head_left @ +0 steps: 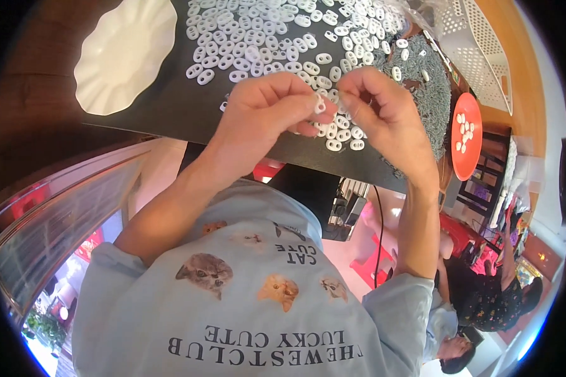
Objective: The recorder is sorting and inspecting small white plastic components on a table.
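My left hand (264, 116) pinches a small white oval plastic piece with holes (320, 107) between thumb and fingertips, above the near part of the black tabletop (188, 119). Just right of it, my right hand (387, 116) is closed with thumb and forefinger together; whatever sits between those fingertips is too small to make out. Many similar white two-hole pieces (233, 47) lie spread over the table beneath and beyond both hands. To the right, next to my right hand, is a heap of tiny grey parts (435, 85) that look like small springs, with a few white pieces on top.
A white scalloped dish (126, 56) stands at the far left. An orange-red plate (462, 166) with several white pieces is at the right, near a white perforated basket (465, 38). Other people (484, 301) sit at the lower right. A dark cable (382, 232) hangs below the table edge.
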The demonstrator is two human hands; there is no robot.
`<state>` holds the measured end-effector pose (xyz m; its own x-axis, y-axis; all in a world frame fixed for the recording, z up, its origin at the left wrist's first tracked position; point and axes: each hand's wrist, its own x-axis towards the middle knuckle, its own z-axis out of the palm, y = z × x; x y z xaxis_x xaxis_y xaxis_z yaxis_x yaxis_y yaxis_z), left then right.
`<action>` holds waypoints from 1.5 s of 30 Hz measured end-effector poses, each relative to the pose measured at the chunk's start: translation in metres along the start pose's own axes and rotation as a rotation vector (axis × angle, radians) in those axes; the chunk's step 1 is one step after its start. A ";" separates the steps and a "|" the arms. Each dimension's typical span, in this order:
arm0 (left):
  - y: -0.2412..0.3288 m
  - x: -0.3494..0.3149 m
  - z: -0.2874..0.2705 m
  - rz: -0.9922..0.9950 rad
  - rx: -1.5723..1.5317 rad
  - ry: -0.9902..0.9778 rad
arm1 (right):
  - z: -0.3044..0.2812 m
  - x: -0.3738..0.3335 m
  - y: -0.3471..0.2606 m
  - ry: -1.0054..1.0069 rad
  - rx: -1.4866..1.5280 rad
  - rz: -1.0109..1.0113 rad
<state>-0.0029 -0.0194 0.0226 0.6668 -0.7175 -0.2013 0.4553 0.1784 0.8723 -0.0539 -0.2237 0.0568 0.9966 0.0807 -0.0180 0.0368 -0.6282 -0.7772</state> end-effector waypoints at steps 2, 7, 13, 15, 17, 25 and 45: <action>0.006 0.002 -0.003 0.039 -0.001 0.069 | -0.001 0.004 0.006 0.059 -0.067 -0.047; 0.017 0.002 -0.020 0.104 -0.065 0.182 | -0.013 0.001 0.002 -0.164 -0.225 -0.116; 0.019 -0.021 -0.021 0.166 0.057 0.221 | -0.017 -0.039 -0.019 -0.291 -0.316 -0.114; 0.016 -0.028 -0.020 0.160 0.070 0.212 | -0.013 -0.044 -0.020 -0.298 -0.436 -0.105; 0.013 -0.030 -0.015 0.154 0.083 0.197 | -0.002 -0.047 -0.015 -0.272 -0.496 -0.125; 0.013 -0.035 -0.010 0.146 0.049 0.183 | 0.009 -0.053 -0.006 -0.267 -0.666 -0.165; -0.003 -0.009 0.001 -0.045 -0.018 0.120 | 0.017 0.008 -0.019 -0.003 -0.211 -0.272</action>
<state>-0.0106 -0.0143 0.0226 0.7106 -0.6397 -0.2931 0.4963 0.1603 0.8532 -0.0483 -0.1984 0.0611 0.9479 0.2693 0.1700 0.3160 -0.7296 -0.6065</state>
